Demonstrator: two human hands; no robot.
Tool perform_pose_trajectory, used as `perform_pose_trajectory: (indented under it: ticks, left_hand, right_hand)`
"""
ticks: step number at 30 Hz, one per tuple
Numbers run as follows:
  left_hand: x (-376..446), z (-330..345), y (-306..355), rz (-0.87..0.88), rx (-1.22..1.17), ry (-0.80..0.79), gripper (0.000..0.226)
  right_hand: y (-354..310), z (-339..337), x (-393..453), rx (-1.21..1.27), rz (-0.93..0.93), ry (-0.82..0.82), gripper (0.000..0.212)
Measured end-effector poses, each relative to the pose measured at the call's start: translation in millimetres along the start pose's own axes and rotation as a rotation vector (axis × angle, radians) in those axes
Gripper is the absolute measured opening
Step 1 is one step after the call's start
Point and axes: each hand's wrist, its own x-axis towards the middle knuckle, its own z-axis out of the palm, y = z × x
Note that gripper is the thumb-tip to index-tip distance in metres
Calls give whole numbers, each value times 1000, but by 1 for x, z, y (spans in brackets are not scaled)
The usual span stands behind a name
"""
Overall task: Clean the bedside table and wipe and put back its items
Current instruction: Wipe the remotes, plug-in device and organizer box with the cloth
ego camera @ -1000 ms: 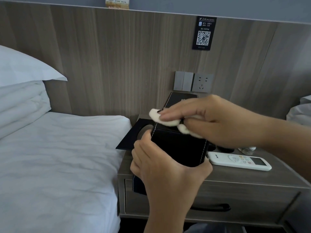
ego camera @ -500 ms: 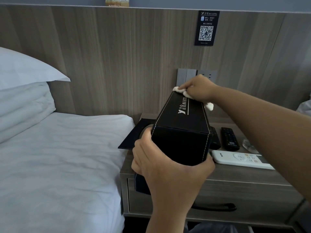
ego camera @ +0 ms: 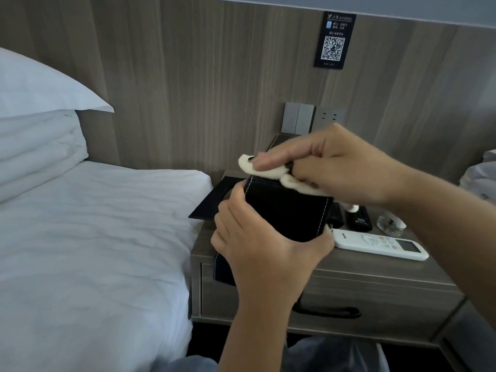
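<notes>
Left hand (ego camera: 265,253) grips box (ego camera: 284,210) above tabletop (ego camera: 375,264) edge; right hand (ego camera: 335,167) fingers pinch cloth (ego camera: 268,170) on box top. Risk: wiping pressure tips box from one-handed hold onto remote (ego camera: 381,244).

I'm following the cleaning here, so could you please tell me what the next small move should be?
Probably sweep the white cloth away along the black box top again: the right hand presses it at the near edge, while the left hand grips the box.

Both forearms are bare, no sleeves showing; blue-grey trousers (ego camera: 316,355) cover the legs.
</notes>
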Motion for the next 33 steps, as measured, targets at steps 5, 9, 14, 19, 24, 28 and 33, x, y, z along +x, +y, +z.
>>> perform_pose_trajectory:
  ticks: [5,9,14,19,24,28,33]
  left_hand:
    - [0,-21,-27,64,-179,-204,108]
    - [7,-44,-61,-131,-374,-246,44]
    - [10,-41,-83,4,-85,-307,43]
    - [7,-39,-46,-90,-441,-287,35]
    - [19,-48,-5,-159,-454,-255,38]
    - [54,-66,25,-188,-400,-300,54]
    - [107,-79,52,-281,-437,-458,47]
  right_hand:
    - [5,32,-37,-299,-374,160,49]
    - [26,42,-42,-623,-500,292,44]
    - [30,43,-35,-594,-460,425,34]
    - [22,25,-30,-617,-521,529,31]
    - [2,-12,-18,-587,-496,505,34]
    - [-24,-38,1,-519,-409,509,37]
    - [-49,-69,35,-416,-143,449,31]
